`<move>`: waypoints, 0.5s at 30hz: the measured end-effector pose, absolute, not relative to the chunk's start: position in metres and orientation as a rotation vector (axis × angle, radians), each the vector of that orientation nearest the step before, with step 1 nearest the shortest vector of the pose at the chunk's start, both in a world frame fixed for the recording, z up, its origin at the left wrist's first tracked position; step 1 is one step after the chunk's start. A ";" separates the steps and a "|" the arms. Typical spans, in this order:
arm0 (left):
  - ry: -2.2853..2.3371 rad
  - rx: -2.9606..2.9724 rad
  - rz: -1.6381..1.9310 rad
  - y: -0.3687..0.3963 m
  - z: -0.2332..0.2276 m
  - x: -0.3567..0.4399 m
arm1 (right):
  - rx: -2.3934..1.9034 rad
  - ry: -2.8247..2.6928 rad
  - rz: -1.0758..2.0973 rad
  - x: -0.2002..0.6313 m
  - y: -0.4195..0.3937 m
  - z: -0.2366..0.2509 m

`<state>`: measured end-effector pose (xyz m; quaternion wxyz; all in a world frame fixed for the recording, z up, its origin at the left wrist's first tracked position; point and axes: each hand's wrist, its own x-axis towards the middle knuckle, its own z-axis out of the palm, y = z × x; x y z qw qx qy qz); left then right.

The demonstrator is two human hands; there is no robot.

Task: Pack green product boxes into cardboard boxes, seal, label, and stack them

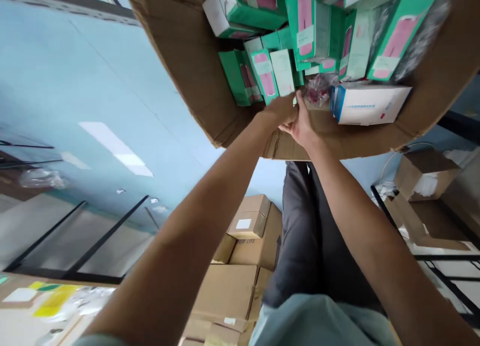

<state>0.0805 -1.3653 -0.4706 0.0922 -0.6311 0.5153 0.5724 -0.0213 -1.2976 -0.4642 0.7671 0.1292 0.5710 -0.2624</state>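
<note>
Both hands reaching into a carton of boxed goods
Left hand [280, 109] and right hand [302, 127] close on a green-and-pink box [282, 72] inside the cardboard carton [195, 61]; a white box [369, 104] lies right of them, print too blurred to read

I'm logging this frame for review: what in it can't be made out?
- Left hand and right hand: overlapping, so their grip is hidden.
- Green boxes: label print too small.
- Large carton: cut off by the top edge.
- Clear wrapper: contents blurred.
</note>
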 end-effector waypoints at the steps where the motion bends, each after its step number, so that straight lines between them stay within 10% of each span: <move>1: 1.602 -1.839 1.544 -1.377 -0.488 0.087 | 0.311 1.287 -0.592 -0.019 -1.293 -0.488; 9: 1.875 -1.525 1.201 -1.464 -0.605 0.117 | 0.268 1.180 -0.693 -0.004 -1.267 -0.591; 15: 1.857 -1.609 1.084 -1.447 -0.534 0.089 | 0.372 1.192 -0.739 -0.005 -1.250 -0.545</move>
